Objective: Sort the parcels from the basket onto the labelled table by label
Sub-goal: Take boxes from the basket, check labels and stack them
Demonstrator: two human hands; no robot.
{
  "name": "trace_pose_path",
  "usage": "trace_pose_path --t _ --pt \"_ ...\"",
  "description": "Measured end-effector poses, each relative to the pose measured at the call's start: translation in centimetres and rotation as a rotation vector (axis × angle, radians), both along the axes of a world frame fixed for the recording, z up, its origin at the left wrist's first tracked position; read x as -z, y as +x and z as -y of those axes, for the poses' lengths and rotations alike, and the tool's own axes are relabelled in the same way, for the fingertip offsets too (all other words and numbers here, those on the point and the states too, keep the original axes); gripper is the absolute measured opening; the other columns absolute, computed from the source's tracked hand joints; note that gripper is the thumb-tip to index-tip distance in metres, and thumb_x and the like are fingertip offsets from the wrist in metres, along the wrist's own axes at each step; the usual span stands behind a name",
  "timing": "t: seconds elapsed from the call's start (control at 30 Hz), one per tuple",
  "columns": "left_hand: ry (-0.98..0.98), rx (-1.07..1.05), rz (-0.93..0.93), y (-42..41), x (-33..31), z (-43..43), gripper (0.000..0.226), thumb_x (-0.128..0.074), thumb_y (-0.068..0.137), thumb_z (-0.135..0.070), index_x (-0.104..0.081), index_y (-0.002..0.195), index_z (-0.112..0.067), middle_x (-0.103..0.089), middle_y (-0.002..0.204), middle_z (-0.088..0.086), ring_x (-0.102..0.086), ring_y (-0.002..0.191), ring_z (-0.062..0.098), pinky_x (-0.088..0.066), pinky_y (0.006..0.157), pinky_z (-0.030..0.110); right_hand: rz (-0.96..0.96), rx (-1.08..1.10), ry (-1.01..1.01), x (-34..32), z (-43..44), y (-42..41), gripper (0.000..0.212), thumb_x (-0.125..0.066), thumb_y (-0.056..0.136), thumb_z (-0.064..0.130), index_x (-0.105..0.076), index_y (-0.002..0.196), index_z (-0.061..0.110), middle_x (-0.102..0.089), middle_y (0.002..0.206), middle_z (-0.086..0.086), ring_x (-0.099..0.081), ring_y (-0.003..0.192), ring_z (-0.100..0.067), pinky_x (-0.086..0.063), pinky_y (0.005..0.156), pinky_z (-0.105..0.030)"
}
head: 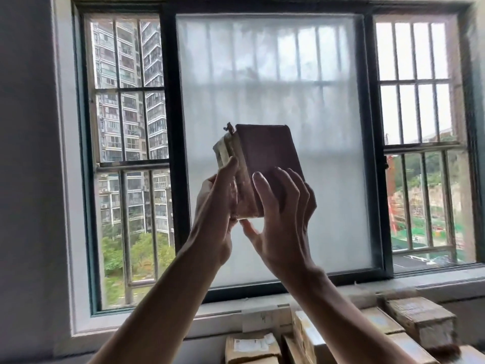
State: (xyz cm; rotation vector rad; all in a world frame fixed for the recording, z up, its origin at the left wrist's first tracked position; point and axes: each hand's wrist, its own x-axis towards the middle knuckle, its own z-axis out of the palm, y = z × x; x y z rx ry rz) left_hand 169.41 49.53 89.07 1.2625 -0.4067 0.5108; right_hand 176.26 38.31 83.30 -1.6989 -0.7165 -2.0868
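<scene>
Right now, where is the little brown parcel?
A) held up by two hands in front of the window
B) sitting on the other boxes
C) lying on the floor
A: the left hand and the right hand hold the parcel up before the frosted window pane.

one view only, head-worn, wide-angle. faces forward at the window (270,74), near it; left hand (214,206) and right hand (284,222) close at centre, parcels (420,319) at bottom edge.
</scene>
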Motion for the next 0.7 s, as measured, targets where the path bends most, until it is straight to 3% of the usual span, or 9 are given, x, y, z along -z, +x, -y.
trace_pose_path --t 0.13,0.23,0.37,0.47,0.6,0.7 --pt "0.070 0.029 0.047 -0.2 0.5 -0.4 0.036 -0.062 0.099 -0.036 -0.059 0.123 -0.010 -0.077 0.083 -0.002 -0.075 0.083 0.015 -0.052 0.079 0.033 -0.001 -0.068 0.054 -0.1 -0.2 0.0 0.100 -0.092 0.073 0.027 -0.029 0.151 0.024 -0.042 0.148 -0.021 -0.044 0.139 -0.043 -0.038 0.110 -0.059" --pt "0.084 0.027 0.040 -0.1 0.8 -1.1 0.030 -0.061 0.100 -0.035 -0.061 0.118 -0.011 -0.078 0.104 0.004 -0.075 0.101 0.019 -0.053 0.087 0.039 -0.041 -0.217 0.097 -0.3 0.2 -0.1 0.091 -0.088 0.074 0.023 -0.034 0.147 0.016 -0.050 0.146 -0.023 -0.047 0.138 -0.038 -0.044 0.107 -0.058" --pt "0.018 -0.042 0.006 0.8 2.1 -1.4 0.046 -0.074 0.089 -0.048 -0.059 0.119 -0.018 -0.070 0.126 0.008 -0.068 0.118 0.020 -0.053 0.098 0.044 -0.175 -0.590 0.290 -0.3 0.4 -1.8 0.091 -0.086 0.072 0.023 -0.037 0.148 0.012 -0.052 0.144 -0.009 -0.054 0.132 -0.020 -0.053 0.103 -0.042" --pt "-0.033 -0.050 -0.050 1.4 2.9 -1.6 0.062 -0.079 0.077 -0.056 -0.055 0.123 -0.022 -0.060 0.134 0.008 -0.059 0.126 0.023 -0.050 0.102 0.042 -0.298 -0.897 0.409 -0.6 0.2 -2.5 0.093 -0.085 0.066 0.013 -0.038 0.147 0.010 -0.055 0.137 -0.007 -0.058 0.126 -0.026 -0.056 0.098 -0.046" --pt "-0.036 0.093 -0.058 2.1 3.3 -2.4 0.047 -0.065 0.079 -0.059 -0.068 0.117 -0.032 -0.075 0.121 0.000 -0.062 0.126 0.023 -0.049 0.096 0.041 -0.559 -1.383 0.630 -0.7 -0.4 -3.4 0.090 -0.078 0.057 0.011 -0.046 0.141 0.022 -0.062 0.124 -0.002 -0.067 0.112 -0.013 -0.061 0.082 -0.033" --pt "0.016 0.189 -0.014 2.3 3.4 -2.4 0.049 -0.044 0.102 -0.058 -0.059 0.139 -0.029 -0.070 0.132 0.002 -0.063 0.128 0.024 -0.048 0.099 0.042 -0.730 -1.594 0.682 0.1 -0.5 -3.4 0.092 -0.081 0.057 0.015 -0.047 0.143 0.023 -0.063 0.130 -0.010 -0.069 0.115 -0.020 -0.060 0.094 -0.048"
